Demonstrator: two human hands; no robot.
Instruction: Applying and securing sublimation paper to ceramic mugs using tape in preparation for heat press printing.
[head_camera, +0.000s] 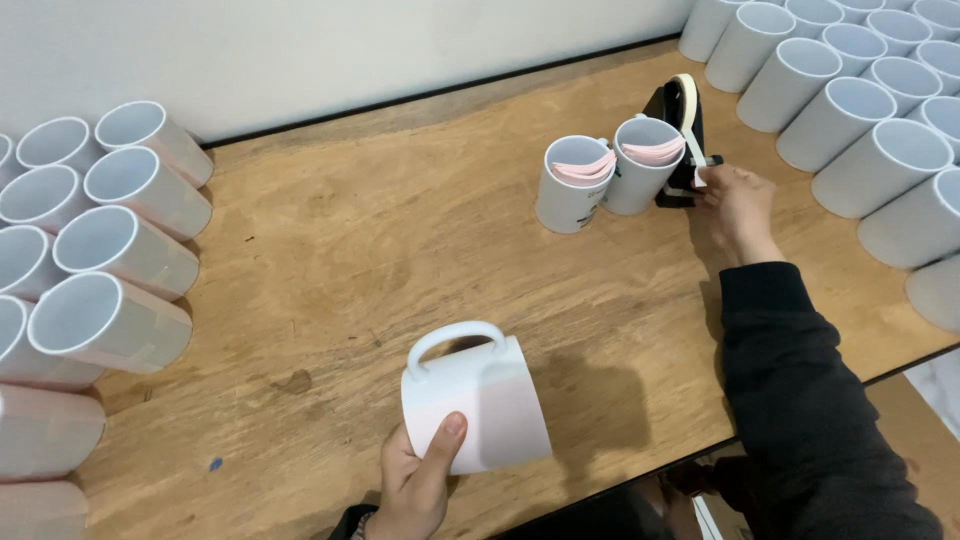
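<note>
My left hand (415, 475) grips a white mug (475, 400) near the front edge of the wooden table (330, 250), handle pointing away from me, thumb pressed on its wrapped side. My right hand (738, 205) reaches to a black tape dispenser (680, 125) with a cream tape roll at the back right, fingers pinching the tape end at its blade. Just left of the dispenser stand two white mugs (605, 180) holding curled pink sheets.
Several white mugs wrapped in pale pink sheets (110, 260) lie stacked along the left edge. Several upright white mugs (860, 100) crowd the back right corner. A pale wall runs behind the table.
</note>
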